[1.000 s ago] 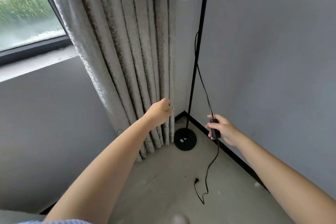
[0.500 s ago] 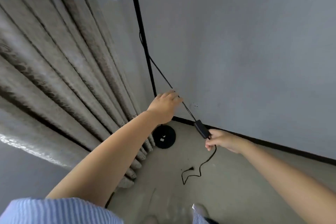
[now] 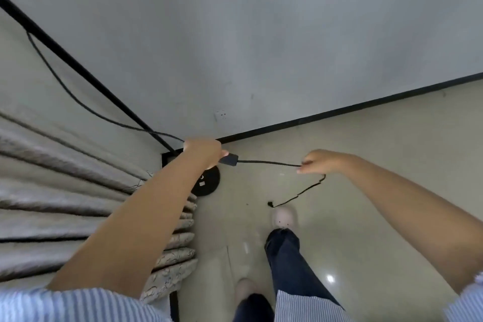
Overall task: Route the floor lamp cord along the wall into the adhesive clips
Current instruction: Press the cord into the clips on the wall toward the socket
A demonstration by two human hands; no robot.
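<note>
The black floor lamp pole (image 3: pixel 68 63) slants down to its round base (image 3: pixel 209 180) in the corner. The black lamp cord (image 3: pixel 269 162) hangs from the pole and runs between my hands. My left hand (image 3: pixel 202 151) grips the cord at its inline switch (image 3: pixel 230 159). My right hand (image 3: pixel 320 162) pinches the cord further along, pulling that stretch straight above the floor. Beyond my right hand the cord droops to the floor, ending in the plug (image 3: pixel 270 204). No adhesive clips can be made out on the wall.
A white wall socket (image 3: pixel 220 115) sits low on the grey wall above the black skirting (image 3: pixel 339 111). Patterned curtains (image 3: pixel 65 191) hang at the left, beside the lamp base. My legs and shoes (image 3: pixel 283 217) stand on the pale floor below the hands.
The view has swung right and down. My left hand has taken the cord at the switch, and my right hand has slid along the cord away from the switch, stretching it out.
</note>
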